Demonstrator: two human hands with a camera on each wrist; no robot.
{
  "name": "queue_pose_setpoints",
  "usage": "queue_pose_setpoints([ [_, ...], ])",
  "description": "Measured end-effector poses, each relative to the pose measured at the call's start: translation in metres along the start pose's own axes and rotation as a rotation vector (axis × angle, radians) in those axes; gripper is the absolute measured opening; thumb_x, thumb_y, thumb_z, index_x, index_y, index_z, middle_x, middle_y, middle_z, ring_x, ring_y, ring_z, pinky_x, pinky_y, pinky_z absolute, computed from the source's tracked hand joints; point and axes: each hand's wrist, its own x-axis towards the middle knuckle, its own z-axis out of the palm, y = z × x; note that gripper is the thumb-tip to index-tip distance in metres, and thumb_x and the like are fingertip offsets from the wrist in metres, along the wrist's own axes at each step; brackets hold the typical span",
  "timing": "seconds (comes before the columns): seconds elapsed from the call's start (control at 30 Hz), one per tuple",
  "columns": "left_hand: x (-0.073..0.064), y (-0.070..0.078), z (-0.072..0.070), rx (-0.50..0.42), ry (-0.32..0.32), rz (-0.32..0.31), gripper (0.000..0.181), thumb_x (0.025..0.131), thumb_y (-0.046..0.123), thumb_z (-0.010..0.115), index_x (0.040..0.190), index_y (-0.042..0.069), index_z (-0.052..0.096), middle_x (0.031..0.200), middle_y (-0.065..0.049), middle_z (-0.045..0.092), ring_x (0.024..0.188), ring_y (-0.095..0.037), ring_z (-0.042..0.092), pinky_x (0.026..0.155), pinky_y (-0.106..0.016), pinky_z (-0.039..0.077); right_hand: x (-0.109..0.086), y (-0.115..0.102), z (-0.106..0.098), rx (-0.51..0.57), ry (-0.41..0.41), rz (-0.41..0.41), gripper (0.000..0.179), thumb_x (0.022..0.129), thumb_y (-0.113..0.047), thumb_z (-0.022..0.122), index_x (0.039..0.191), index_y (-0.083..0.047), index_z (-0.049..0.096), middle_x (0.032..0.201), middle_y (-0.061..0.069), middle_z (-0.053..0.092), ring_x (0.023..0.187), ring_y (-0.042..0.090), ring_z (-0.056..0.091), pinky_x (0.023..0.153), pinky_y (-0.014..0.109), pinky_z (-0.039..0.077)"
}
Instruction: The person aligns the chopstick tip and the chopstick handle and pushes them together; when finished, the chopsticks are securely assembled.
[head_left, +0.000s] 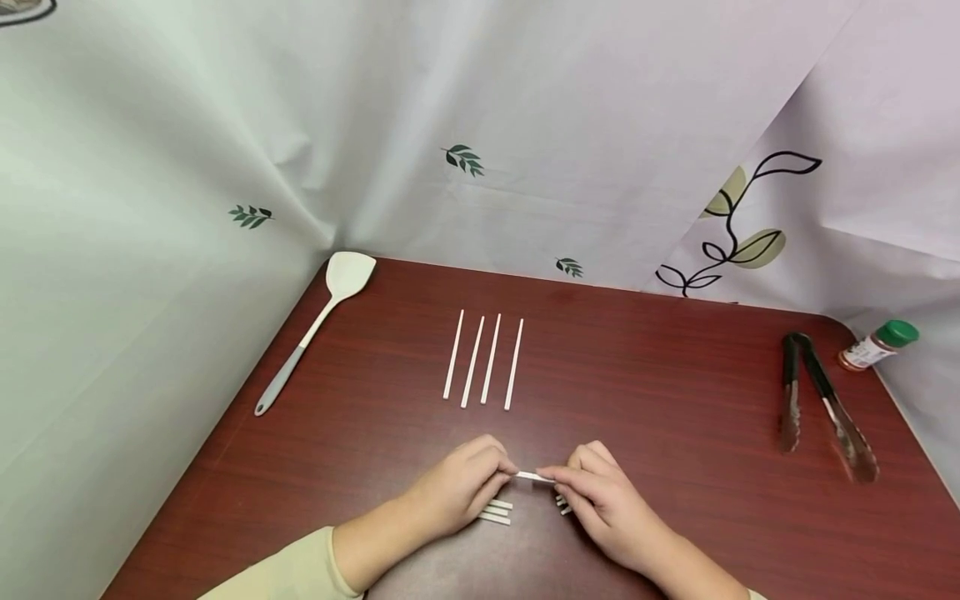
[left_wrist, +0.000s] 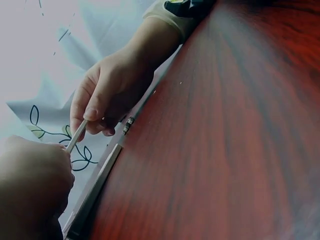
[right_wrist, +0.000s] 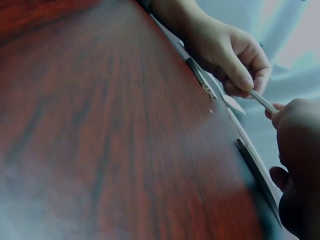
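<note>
A slim white stick [head_left: 527, 476] runs between my two hands, lifted above the table in both wrist views. My left hand [head_left: 467, 485] pinches its left end with thumb and fingers. The right end sits in the pinch of my right hand [head_left: 602, 493]. Most of the stick's length is hidden in the fingers. Under the left hand, short ends of several white sticks [head_left: 495, 519] lie on the table. More stick ends [head_left: 561, 501] poke out beneath the right hand. In the right wrist view the left hand [right_wrist: 227, 57] shows its thumb on the stick [right_wrist: 262, 101].
Several long white sticks [head_left: 472, 362] lie side by side ahead of the hands on the dark red table [head_left: 645, 375]. A white spatula [head_left: 315, 321] lies along the left edge. Tongs [head_left: 825, 392] and a green-capped spice bottle [head_left: 870, 350] are at the right. Patterned cloth [head_left: 525, 150] hangs behind.
</note>
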Motion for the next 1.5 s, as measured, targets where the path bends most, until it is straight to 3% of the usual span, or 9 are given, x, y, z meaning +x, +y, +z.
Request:
queue_pose_setpoints([
  [0.3,-0.006,0.001,0.001,0.001,0.020,-0.002,0.003,0.106,0.008,0.065,0.107,0.008,0.067,0.102,0.001,0.065,0.093,-0.009,0.065,0.090,-0.017,0.052,0.003,-0.003,0.004,0.036,-0.014,0.008,0.042,0.087,0.008,0.072,0.124,-0.011,0.076,0.089,-0.013,0.053,0.090,0.007,0.046,0.083,0.019,0.038],
  [0.47,-0.005,0.003,0.004,0.005,0.032,-0.010,0.009,0.105,0.005,0.064,0.111,0.010,0.068,0.105,0.001,0.066,0.095,-0.008,0.065,0.091,-0.017,0.052,0.003,-0.001,0.002,0.032,0.019,-0.007,0.028,0.094,0.000,0.072,0.119,-0.009,0.078,0.089,-0.012,0.058,0.090,0.009,0.049,0.083,0.020,0.040],
  [0.63,-0.001,0.003,0.003,0.039,0.040,-0.018,0.010,0.105,0.006,0.064,0.112,0.012,0.069,0.105,0.003,0.066,0.096,-0.008,0.065,0.091,-0.022,0.053,0.005,0.003,0.000,0.011,0.104,0.015,0.013,0.100,-0.014,0.074,0.109,-0.009,0.082,0.091,-0.009,0.067,0.090,0.014,0.055,0.084,0.025,0.042],
  [0.8,0.000,-0.001,-0.001,0.137,0.037,-0.027,0.008,0.104,0.010,0.065,0.109,0.014,0.070,0.103,0.006,0.068,0.095,-0.009,0.066,0.086,-0.030,0.053,0.012,0.006,0.000,-0.031,0.144,0.072,0.015,0.088,-0.009,0.085,0.101,-0.014,0.084,0.090,-0.008,0.070,0.088,0.015,0.058,0.080,0.024,0.045],
  [0.93,0.000,-0.007,-0.004,0.200,0.026,-0.061,0.007,0.103,0.013,0.067,0.107,0.017,0.072,0.102,0.008,0.070,0.092,-0.010,0.066,0.081,-0.030,0.052,0.019,0.007,0.000,-0.096,0.103,0.134,0.023,0.080,-0.005,0.089,0.098,-0.017,0.084,0.089,-0.011,0.067,0.088,0.013,0.057,0.082,0.024,0.043],
  [1.13,-0.003,-0.020,-0.016,0.255,-0.039,-0.156,0.006,0.097,0.017,0.076,0.102,0.021,0.078,0.098,0.012,0.073,0.092,-0.011,0.065,0.081,-0.034,0.048,0.033,0.009,0.010,-0.226,-0.044,0.215,0.018,0.080,-0.009,0.091,0.092,-0.020,0.085,0.086,-0.016,0.066,0.080,0.004,0.058,0.083,0.033,0.047],
  [1.27,-0.006,-0.029,-0.023,0.295,-0.045,-0.155,0.005,0.094,0.019,0.079,0.097,0.022,0.081,0.095,0.014,0.073,0.091,-0.012,0.064,0.079,-0.036,0.046,0.044,0.008,0.017,-0.309,-0.123,0.230,0.016,0.078,-0.011,0.092,0.088,-0.020,0.083,0.083,-0.015,0.068,0.075,0.004,0.059,0.086,0.044,0.055],
  [1.5,-0.007,-0.038,-0.029,0.395,-0.011,-0.157,0.007,0.088,0.018,0.085,0.092,0.023,0.081,0.089,0.010,0.068,0.090,-0.017,0.061,0.076,-0.038,0.048,0.067,0.009,0.022,-0.392,-0.198,0.263,0.015,0.076,-0.011,0.089,0.080,-0.020,0.077,0.075,-0.012,0.066,0.070,0.008,0.059,0.081,0.041,0.056],
])
